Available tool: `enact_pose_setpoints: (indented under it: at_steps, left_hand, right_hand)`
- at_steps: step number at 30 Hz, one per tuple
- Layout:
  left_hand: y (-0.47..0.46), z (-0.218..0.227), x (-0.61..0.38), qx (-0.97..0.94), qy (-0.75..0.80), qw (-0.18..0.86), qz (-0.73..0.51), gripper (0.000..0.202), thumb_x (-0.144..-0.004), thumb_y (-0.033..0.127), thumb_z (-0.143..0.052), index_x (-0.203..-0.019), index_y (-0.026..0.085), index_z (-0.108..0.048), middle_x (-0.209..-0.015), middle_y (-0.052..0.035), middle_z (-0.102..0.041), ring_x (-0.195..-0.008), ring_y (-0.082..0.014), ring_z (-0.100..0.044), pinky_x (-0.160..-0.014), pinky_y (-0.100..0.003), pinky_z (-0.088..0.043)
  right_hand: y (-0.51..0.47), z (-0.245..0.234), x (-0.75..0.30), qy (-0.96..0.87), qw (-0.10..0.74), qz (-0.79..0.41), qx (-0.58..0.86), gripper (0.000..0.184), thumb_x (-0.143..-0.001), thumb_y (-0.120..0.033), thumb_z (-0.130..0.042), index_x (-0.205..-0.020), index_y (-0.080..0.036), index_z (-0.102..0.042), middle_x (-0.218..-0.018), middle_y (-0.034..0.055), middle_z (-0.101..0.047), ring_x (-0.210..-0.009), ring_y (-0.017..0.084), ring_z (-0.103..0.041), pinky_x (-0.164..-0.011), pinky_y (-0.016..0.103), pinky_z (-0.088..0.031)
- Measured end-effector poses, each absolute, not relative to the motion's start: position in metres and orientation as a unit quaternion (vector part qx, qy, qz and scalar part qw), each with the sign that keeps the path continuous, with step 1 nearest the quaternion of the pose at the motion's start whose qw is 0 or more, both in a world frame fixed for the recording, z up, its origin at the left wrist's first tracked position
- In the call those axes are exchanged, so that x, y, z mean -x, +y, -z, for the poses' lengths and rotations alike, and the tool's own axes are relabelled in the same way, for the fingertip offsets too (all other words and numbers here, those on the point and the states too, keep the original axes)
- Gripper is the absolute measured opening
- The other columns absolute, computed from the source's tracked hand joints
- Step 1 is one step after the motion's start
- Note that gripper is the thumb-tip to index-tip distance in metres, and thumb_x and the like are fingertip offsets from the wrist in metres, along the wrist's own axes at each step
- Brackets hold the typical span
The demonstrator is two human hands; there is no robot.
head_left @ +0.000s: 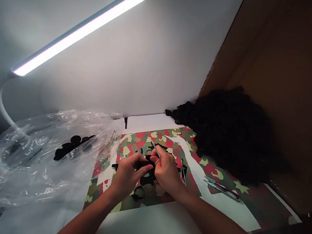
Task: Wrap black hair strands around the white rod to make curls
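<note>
My left hand point(128, 171) is closed, thumb and fingers pinching a small black piece point(151, 160) over the middle of the patterned mat. Just to its right, my right hand point(168, 172) is closed around a thin grey tool point(156, 149), whose upper end points up and to the left. The right fingers meet the black piece too; the tool's lower end is hidden in the hand. Under and around both hands lie loose black scraps, including a curled one point(138, 192) nearer to me. A slim V-shaped metal tool point(183, 174) lies beside my right hand.
A large heap of black pieces point(227, 132) rests against cardboard point(294, 72) at right. Scissors-like snips point(222, 188) lie on the camouflage mat point(127, 205). At left, a clear plastic bag point(35, 171) holds black round pieces point(70, 148); a lit lamp point(83, 31) hangs above.
</note>
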State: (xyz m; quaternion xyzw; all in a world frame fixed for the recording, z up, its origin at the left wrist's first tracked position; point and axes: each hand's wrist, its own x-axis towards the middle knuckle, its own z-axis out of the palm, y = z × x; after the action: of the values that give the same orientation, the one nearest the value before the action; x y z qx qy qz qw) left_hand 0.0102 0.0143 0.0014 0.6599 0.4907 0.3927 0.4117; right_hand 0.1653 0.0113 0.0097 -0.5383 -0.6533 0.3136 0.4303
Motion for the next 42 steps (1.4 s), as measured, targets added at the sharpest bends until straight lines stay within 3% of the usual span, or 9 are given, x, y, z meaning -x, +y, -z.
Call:
enact_pose_setpoints:
  at_steps: [7, 14, 19, 23, 26, 29, 34, 37, 42]
  left_hand:
    - [-0.005, -0.009, -0.005, -0.674, 0.478, 0.342, -0.447, 0.021, -0.073, 0.031, -0.081, -0.068, 0.02, -0.064, -0.059, 0.0033, -0.063, -0.05, -0.0099, -0.046, -0.05, -0.022, -0.04]
    - [0.003, -0.008, 0.001, -0.57, 0.462, 0.492, -0.469, 0.027, -0.067, 0.032, -0.084, -0.064, 0.019, -0.061, -0.054, 0.0041, -0.058, -0.048, -0.0105, -0.05, -0.048, -0.022, -0.042]
    - [0.005, -0.005, 0.0, -0.563, 0.458, 0.509, -0.463, 0.03, -0.063, 0.034, -0.088, -0.064, 0.018, -0.063, -0.051, 0.0042, -0.058, -0.047, -0.0098, -0.049, -0.047, -0.022, -0.041]
    - [0.006, 0.0, -0.002, -0.551, 0.462, 0.541, -0.436, 0.034, -0.061, 0.038, -0.09, -0.063, 0.018, -0.062, -0.051, 0.0029, -0.061, -0.046, -0.0106, -0.053, -0.045, -0.022, -0.042]
    - [0.008, 0.003, -0.002, -0.54, 0.464, 0.56, -0.424, 0.035, -0.062, 0.041, -0.089, -0.063, 0.018, -0.062, -0.052, 0.0031, -0.063, -0.043, -0.0109, -0.054, -0.044, -0.023, -0.045]
    - [0.009, 0.004, 0.0, -0.55, 0.473, 0.553, -0.41, 0.036, -0.064, 0.043, -0.088, -0.064, 0.019, -0.062, -0.053, 0.0029, -0.064, -0.043, -0.0114, -0.056, -0.043, -0.022, -0.046]
    - [0.011, 0.003, 0.004, -0.578, 0.492, 0.527, -0.382, 0.038, -0.067, 0.045, -0.086, -0.062, 0.019, -0.059, -0.052, 0.0035, -0.062, -0.041, -0.011, -0.055, -0.039, -0.021, -0.041]
    - [0.011, 0.003, 0.006, -0.595, 0.492, 0.52, -0.366, 0.039, -0.069, 0.045, -0.084, -0.06, 0.019, -0.056, -0.049, 0.0047, -0.059, -0.038, -0.0097, -0.052, -0.036, -0.019, -0.036]
    - [0.012, 0.007, 0.007, -0.605, 0.501, 0.519, -0.338, 0.04, -0.071, 0.044, -0.083, -0.06, 0.019, -0.053, -0.046, 0.0058, -0.056, -0.038, -0.0089, -0.05, -0.037, -0.018, -0.034]
  right_hand:
    - [0.048, 0.005, -0.205, -0.628, 0.405, -0.241, 0.619, 0.017, -0.088, -0.023, -0.046, -0.073, -0.022, -0.051, -0.063, -0.0008, -0.056, -0.058, 0.018, -0.051, -0.057, 0.028, -0.037]
    - [0.051, 0.019, -0.224, -0.697, 0.363, -0.25, 0.566, 0.02, -0.084, -0.037, -0.067, -0.073, -0.02, -0.07, -0.088, 0.0052, -0.064, -0.08, 0.022, -0.06, -0.078, 0.036, -0.046]
    - [0.036, 0.002, -0.223, -0.613, 0.502, -0.281, 0.542, 0.059, -0.102, -0.055, -0.038, -0.07, -0.02, -0.072, -0.099, 0.0089, -0.066, -0.09, 0.022, -0.061, -0.079, 0.034, -0.05]
    - [0.022, -0.007, -0.217, -0.548, 0.537, -0.414, 0.49, 0.072, -0.1, -0.068, -0.027, -0.073, -0.02, -0.074, -0.07, 0.0061, -0.064, -0.059, 0.017, -0.059, -0.055, 0.029, -0.051]
    - [0.013, -0.01, -0.21, -0.55, 0.526, -0.476, 0.441, 0.051, -0.093, -0.066, -0.052, -0.095, -0.021, -0.077, -0.082, 0.0071, -0.073, -0.068, 0.02, -0.07, -0.065, 0.033, -0.06]
    - [0.007, -0.01, -0.202, -0.57, 0.512, -0.496, 0.408, 0.029, -0.086, -0.048, -0.074, -0.101, -0.023, -0.076, -0.099, 0.0085, -0.076, -0.085, 0.025, -0.076, -0.079, 0.039, -0.063]
    - [0.001, -0.009, -0.198, -0.645, 0.472, -0.455, 0.393, 0.017, -0.087, -0.033, -0.073, -0.074, -0.022, -0.071, -0.1, 0.0096, -0.078, -0.095, 0.027, -0.074, -0.083, 0.041, -0.059]
    - [0.0, -0.01, -0.199, -0.672, 0.432, -0.455, 0.394, 0.014, -0.088, -0.032, -0.071, -0.077, -0.024, -0.073, -0.111, 0.0073, -0.078, -0.104, 0.029, -0.072, -0.088, 0.041, -0.056]
    - [0.002, -0.009, -0.2, -0.686, 0.403, -0.451, 0.404, 0.013, -0.091, -0.035, -0.068, -0.086, -0.024, -0.075, -0.108, 0.0051, -0.079, -0.091, 0.025, -0.075, -0.082, 0.038, -0.057]
